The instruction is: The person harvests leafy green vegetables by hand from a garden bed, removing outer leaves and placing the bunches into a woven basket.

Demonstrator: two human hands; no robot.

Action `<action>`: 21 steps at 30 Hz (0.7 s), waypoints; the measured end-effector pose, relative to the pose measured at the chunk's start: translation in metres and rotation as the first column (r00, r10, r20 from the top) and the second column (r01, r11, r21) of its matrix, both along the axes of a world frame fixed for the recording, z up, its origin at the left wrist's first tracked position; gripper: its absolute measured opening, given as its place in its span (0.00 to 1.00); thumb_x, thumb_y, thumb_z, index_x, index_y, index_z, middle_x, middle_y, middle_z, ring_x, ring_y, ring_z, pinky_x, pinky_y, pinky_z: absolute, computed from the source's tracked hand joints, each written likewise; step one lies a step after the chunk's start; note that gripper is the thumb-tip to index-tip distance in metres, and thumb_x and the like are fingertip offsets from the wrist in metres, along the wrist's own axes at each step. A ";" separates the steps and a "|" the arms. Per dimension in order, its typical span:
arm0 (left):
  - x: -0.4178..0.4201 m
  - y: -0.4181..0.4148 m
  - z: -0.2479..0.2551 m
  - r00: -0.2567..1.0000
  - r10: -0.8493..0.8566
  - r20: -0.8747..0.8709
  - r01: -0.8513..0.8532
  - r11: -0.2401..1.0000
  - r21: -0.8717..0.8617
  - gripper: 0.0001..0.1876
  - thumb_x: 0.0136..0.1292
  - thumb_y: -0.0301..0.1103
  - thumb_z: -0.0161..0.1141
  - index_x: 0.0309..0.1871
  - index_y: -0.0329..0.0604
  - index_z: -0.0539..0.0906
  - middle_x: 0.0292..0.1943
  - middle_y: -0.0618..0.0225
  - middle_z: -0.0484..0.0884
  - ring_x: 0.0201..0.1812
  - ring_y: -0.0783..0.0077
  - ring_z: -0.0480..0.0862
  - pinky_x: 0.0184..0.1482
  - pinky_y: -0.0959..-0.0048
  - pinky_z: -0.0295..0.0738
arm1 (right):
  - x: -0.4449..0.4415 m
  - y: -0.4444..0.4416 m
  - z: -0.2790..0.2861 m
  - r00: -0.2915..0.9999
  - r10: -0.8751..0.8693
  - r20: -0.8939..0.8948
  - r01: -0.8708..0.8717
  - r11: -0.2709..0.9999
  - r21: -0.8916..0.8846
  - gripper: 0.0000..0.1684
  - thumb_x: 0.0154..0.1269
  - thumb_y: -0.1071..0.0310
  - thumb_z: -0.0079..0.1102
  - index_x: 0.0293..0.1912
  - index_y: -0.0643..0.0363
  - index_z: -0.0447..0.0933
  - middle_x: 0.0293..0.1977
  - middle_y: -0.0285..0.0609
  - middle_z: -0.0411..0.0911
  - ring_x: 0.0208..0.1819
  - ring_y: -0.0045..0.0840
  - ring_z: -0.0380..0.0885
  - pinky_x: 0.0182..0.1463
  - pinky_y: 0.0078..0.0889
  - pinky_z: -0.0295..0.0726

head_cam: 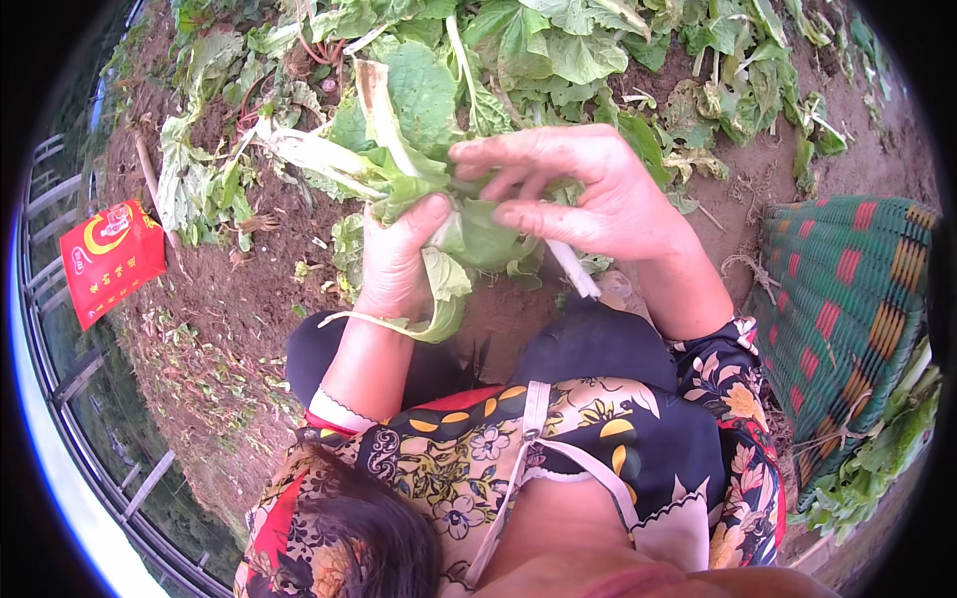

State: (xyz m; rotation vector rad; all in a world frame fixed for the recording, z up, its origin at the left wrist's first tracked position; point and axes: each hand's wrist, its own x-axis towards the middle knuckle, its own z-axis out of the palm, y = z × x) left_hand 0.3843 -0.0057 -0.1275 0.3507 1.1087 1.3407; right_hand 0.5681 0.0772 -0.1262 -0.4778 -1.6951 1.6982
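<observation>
My left hand [396, 258] grips a bunch of leafy green vegetables [419, 97], with the thumb pressed across the leaf bases. Pale, thick stalks [314, 153] stick out toward the left, and a curled leaf [445, 299] hangs down over the wrist. Over the right side of the bunch is my right hand [576, 190], fingers apart from the thumb and fingertips close to the leaves. I see nothing clasped in it, though the leaves partly hide its contact with them. Below that palm a white stalk [572, 269] points downward.
Uprooted or cut leaves [568, 52] cover the soil [254, 284] ahead. A green woven basket [837, 321] with red patches leans at the right, greens [875, 456] beside its lower edge. A red bag [112, 258] bearing writing lies left, near a metal railing [63, 299].
</observation>
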 end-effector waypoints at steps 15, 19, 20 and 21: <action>-0.026 -0.013 0.015 0.999 0.040 0.015 -0.042 0.986 0.161 0.28 0.48 0.26 0.70 0.54 0.36 0.73 0.45 0.64 0.79 0.45 0.68 0.79 0.49 0.68 0.75 | 0.009 0.122 -0.115 0.408 -0.889 0.207 0.813 0.457 0.361 0.27 0.53 0.78 0.61 0.55 0.63 0.72 0.45 0.43 0.80 0.46 0.23 0.78 0.54 0.21 0.73; -0.034 -0.019 0.011 0.999 0.042 -0.011 -0.040 0.993 0.111 0.29 0.47 0.26 0.71 0.55 0.36 0.72 0.46 0.64 0.79 0.45 0.67 0.79 0.50 0.67 0.75 | 0.091 0.097 -0.090 0.460 -0.877 -0.137 0.787 0.475 -0.395 0.21 0.59 0.86 0.52 0.53 0.65 0.72 0.47 0.44 0.78 0.44 0.25 0.79 0.51 0.28 0.79; -0.032 -0.017 0.011 0.999 0.038 -0.002 -0.038 0.995 0.093 0.29 0.46 0.26 0.72 0.54 0.36 0.73 0.45 0.64 0.79 0.46 0.67 0.79 0.50 0.67 0.75 | 0.110 0.088 -0.092 0.489 -0.861 -0.140 0.754 0.498 -0.429 0.22 0.57 0.86 0.53 0.53 0.66 0.72 0.46 0.43 0.78 0.45 0.25 0.78 0.51 0.27 0.78; -0.031 -0.015 0.011 0.999 0.034 -0.003 -0.034 0.995 0.091 0.29 0.47 0.26 0.72 0.54 0.36 0.73 0.45 0.64 0.79 0.46 0.67 0.79 0.49 0.67 0.75 | 0.121 0.077 -0.098 0.519 -0.842 -0.144 0.714 0.520 -0.468 0.23 0.56 0.86 0.54 0.53 0.66 0.72 0.46 0.43 0.78 0.46 0.24 0.77 0.52 0.26 0.76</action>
